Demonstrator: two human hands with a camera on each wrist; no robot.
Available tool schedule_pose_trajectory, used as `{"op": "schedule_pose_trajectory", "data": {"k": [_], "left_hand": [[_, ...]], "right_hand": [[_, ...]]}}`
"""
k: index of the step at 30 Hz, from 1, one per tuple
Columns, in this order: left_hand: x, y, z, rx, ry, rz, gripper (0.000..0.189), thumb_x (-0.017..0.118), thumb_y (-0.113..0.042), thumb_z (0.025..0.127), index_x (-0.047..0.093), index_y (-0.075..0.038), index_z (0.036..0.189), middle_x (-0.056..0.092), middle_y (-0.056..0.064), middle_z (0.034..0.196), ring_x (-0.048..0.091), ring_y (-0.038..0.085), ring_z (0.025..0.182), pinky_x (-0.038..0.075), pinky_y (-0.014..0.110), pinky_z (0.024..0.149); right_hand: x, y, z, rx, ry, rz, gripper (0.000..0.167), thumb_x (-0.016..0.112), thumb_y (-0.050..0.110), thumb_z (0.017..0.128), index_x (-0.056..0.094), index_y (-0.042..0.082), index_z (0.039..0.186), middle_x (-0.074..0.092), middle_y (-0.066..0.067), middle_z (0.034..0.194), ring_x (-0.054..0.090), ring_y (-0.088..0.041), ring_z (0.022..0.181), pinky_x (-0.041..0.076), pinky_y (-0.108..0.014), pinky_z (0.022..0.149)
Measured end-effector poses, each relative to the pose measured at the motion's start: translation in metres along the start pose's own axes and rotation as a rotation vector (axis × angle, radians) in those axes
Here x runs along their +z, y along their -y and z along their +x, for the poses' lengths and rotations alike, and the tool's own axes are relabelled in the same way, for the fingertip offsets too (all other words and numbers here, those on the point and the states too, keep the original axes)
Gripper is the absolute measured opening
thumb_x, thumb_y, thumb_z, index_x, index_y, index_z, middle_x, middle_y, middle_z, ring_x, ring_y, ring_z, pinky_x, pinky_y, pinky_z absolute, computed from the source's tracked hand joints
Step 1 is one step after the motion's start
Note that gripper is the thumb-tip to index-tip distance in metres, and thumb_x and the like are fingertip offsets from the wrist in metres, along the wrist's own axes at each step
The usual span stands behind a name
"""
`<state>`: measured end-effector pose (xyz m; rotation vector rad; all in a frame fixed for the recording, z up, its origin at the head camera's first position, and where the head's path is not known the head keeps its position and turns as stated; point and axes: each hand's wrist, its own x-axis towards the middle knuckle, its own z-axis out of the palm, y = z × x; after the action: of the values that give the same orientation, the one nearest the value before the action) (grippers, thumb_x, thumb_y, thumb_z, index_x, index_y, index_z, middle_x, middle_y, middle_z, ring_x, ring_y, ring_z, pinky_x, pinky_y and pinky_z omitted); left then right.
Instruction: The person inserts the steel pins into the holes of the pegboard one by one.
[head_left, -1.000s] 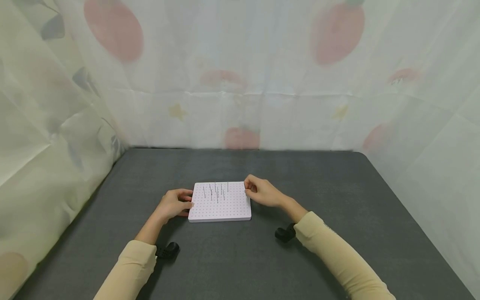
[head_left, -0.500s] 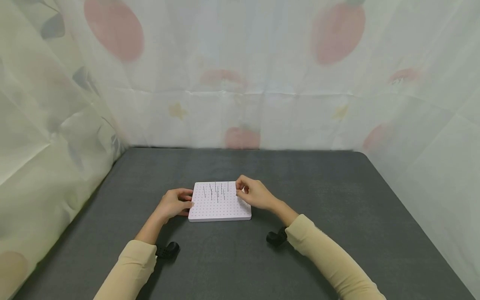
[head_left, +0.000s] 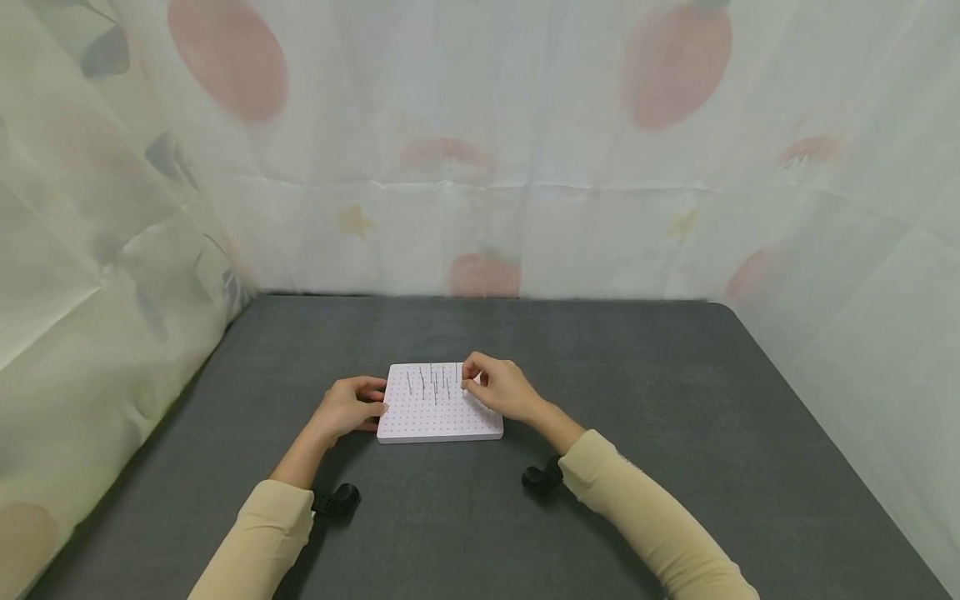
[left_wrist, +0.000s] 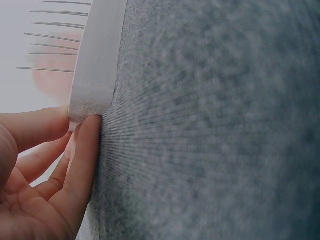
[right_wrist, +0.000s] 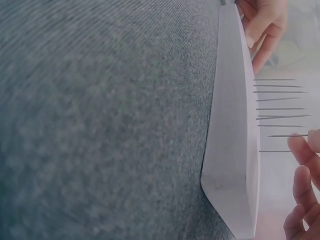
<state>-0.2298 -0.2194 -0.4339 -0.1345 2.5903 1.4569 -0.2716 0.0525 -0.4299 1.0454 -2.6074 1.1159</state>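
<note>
A white perforated board [head_left: 427,427] lies flat on the dark table, with several thin metal pins [right_wrist: 281,92] standing upright in its rear half. My left hand [head_left: 347,410] grips the board's left edge; the left wrist view shows the thumb [left_wrist: 42,127] on its top face and a finger [left_wrist: 85,160] at its lower edge. Over the board's right rear part, my right hand [head_left: 498,387] pinches another thin metal pin [right_wrist: 286,135] between thumb and forefinger. That pin's pointed end is apart from the board's surface, close to the standing pins.
The dark grey cloth-covered table [head_left: 637,375] extends around the board on all sides. A patterned curtain [head_left: 555,167] hangs behind it and along both sides. Black wrist-worn devices [head_left: 337,500] sit at both wrists, low over the table.
My right hand has moved left from the board's right edge to the right of the standing pins. The left hand and the board have stayed in place.
</note>
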Motion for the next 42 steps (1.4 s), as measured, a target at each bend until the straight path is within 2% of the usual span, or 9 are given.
{"op": "schedule_pose_trajectory", "data": {"k": [8, 18, 34, 42], "left_hand": [[0.0, 0.0, 0.0, -0.001, 0.0, -0.006, 0.048, 0.065, -0.003, 0.082, 0.05, 0.001, 0.127, 0.056, 0.019, 0.109, 0.064, 0.018, 0.079, 0.058, 0.033, 0.065], [0.001, 0.0, 0.0, 0.007, 0.001, -0.004, 0.048, 0.065, -0.003, 0.082, 0.05, 0.002, 0.127, 0.056, 0.02, 0.108, 0.064, 0.018, 0.079, 0.058, 0.034, 0.065], [0.0, 0.001, 0.001, 0.001, 0.0, 0.002, 0.047, 0.064, -0.003, 0.082, 0.05, 0.002, 0.127, 0.056, 0.019, 0.106, 0.063, 0.019, 0.079, 0.058, 0.033, 0.064], [0.001, 0.001, 0.001, -0.001, -0.002, 0.01, 0.047, 0.065, -0.003, 0.082, 0.05, 0.002, 0.127, 0.056, 0.019, 0.107, 0.063, 0.018, 0.079, 0.058, 0.033, 0.064]], "right_hand": [[0.005, -0.001, 0.002, 0.012, -0.007, -0.055, 0.006, 0.062, 0.013, 0.085, 0.057, 0.016, 0.087, 0.062, 0.006, 0.083, 0.046, -0.006, 0.06, 0.035, -0.017, 0.051], [0.007, -0.004, 0.002, 0.018, -0.013, -0.061, 0.009, 0.064, 0.015, 0.085, 0.056, 0.019, 0.086, 0.061, 0.007, 0.082, 0.046, -0.006, 0.061, 0.036, -0.017, 0.051], [0.011, -0.008, 0.002, 0.028, 0.024, -0.059, 0.009, 0.064, 0.014, 0.085, 0.055, 0.017, 0.086, 0.061, 0.005, 0.083, 0.045, -0.005, 0.06, 0.034, -0.016, 0.051], [0.01, -0.008, 0.001, 0.046, 0.034, -0.063, 0.008, 0.064, 0.014, 0.085, 0.056, 0.016, 0.087, 0.059, 0.005, 0.08, 0.048, -0.006, 0.063, 0.038, -0.017, 0.054]]}}
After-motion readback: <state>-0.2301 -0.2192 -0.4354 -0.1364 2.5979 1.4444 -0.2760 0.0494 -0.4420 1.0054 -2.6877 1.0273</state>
